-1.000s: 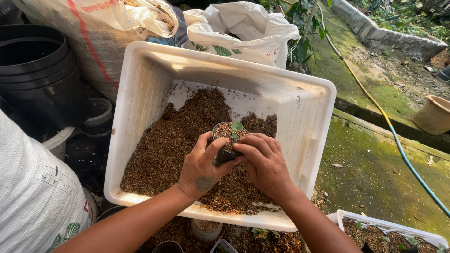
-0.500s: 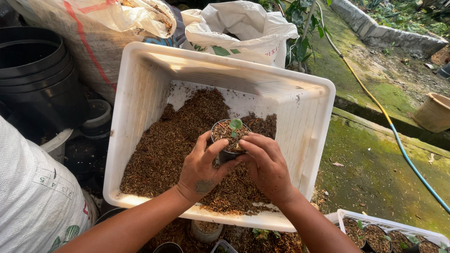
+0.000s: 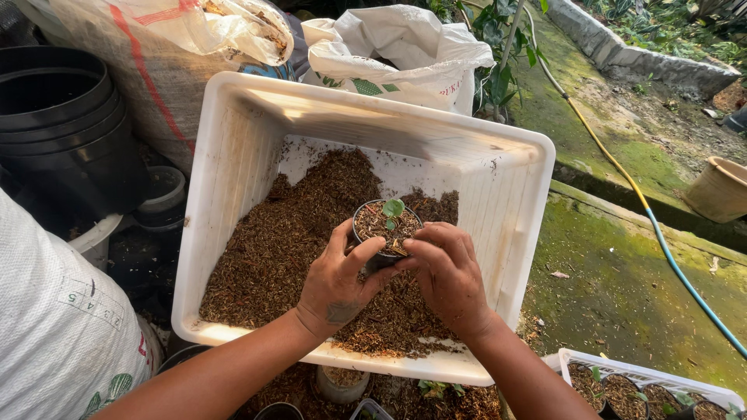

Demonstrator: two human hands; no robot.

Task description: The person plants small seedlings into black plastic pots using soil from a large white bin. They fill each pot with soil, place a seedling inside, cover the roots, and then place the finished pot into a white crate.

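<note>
1. Head view, item held: small black pot (image 3: pixel 383 233), upright, filled with brown potting mix, one green seedling (image 3: pixel 393 208) standing at its centre. The pot's axis is vertical, mouth up. It sits above the heap of mix inside the white tub (image 3: pixel 233 202), toward the tub's middle.
2. Head view, left hand (image 3: pixel 336 281): grip closed about the pot's left wall, thumb running up toward the rim, fingers hidden behind.
3. Head view, right hand (image 3: pixel 447 276): fingertips on the pot's right rim and on the mix at its top, grip narrow. Whether it bears the pot's weight cannot be told.
4. Head view, relation: the pot lies between the two hands, just ahead of both, neither clearly nearer.
5. Head view, surroundings: stacked black buckets (image 3: pixel 58 124) at left, white sacks (image 3: pixel 397 54) behind the tub, a hose (image 3: pixel 661 233) across mossy ground, a tray of potted seedlings (image 3: pixel 646 385) at lower right.
</note>
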